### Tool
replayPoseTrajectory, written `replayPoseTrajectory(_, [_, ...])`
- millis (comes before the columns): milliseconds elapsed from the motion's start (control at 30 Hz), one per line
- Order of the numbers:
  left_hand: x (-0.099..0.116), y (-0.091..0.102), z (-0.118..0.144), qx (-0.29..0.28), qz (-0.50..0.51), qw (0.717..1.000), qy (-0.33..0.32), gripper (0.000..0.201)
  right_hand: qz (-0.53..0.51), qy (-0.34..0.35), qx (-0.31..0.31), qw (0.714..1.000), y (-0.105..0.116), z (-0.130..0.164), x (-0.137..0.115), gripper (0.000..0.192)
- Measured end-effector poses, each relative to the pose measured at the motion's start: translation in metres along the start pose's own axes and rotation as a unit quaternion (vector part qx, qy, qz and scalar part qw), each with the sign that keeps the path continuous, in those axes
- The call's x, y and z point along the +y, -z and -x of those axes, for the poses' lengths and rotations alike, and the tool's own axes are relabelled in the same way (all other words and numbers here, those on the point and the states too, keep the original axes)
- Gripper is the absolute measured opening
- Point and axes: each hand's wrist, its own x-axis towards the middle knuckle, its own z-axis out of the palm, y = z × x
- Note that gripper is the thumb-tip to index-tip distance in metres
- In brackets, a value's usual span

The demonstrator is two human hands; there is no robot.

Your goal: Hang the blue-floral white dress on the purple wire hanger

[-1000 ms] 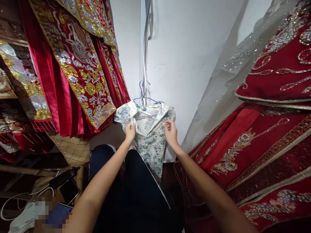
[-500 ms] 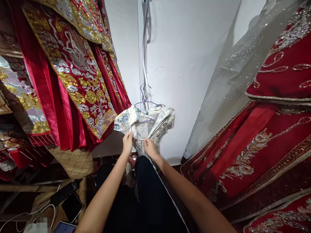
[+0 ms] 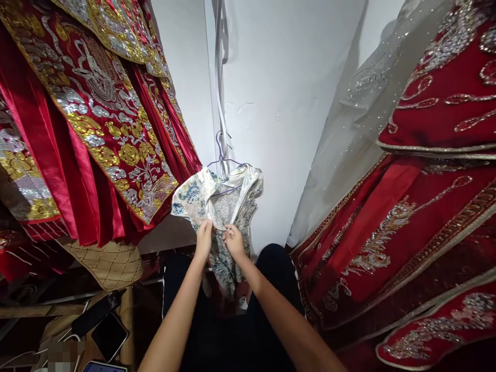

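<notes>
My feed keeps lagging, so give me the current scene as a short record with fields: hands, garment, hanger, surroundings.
left hand: pinching the front edge of the floral dress
right hand: gripping the same front edge, close beside the left
floral dress: pale with blue flowers, hung on a wire hanger by the white wall
left side: red robes with gold embroidery
right side: red beaded gowns
lower left: phones on a wooden surface

Red gold-embroidered robes (image 3: 104,129) hang at my left. More beaded red gowns (image 3: 406,222) drape right. Phones (image 3: 109,336) lie below.
</notes>
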Motion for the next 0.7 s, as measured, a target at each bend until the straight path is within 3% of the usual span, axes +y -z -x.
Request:
replayPoseTrajectory(133, [-0.013,-0.013,0.053,-0.008,0.004,1.0,0.0,0.024,-0.077,-0.021,0.01,0.997,0.014,0.038,-0.003,0.018])
replayPoseTrajectory(233, [-0.019,-0.026,0.081,-0.032,-0.012,0.999,-0.004,0.03,-0.125,-0.034,-0.004,0.992,0.029,0.058,-0.012,0.02])
replayPoseTrajectory(433, [-0.002,-0.043,0.097,-0.008,-0.111,0.992,-0.051,0.015,-0.187,-0.051,-0.069,0.979,0.05,0.07,-0.04,0.02])
replayPoseTrajectory(567, [0.014,-0.045,0.107,-0.044,-0.141,0.986,-0.08,0.011,-0.205,-0.074,-0.047,0.975,0.056,0.075,-0.05,0.023])
replayPoseTrajectory(700, [0.015,-0.039,0.113,-0.067,-0.177,0.977,-0.099,0.009,-0.211,-0.084,-0.018,0.974,0.057,0.071,-0.063,0.03])
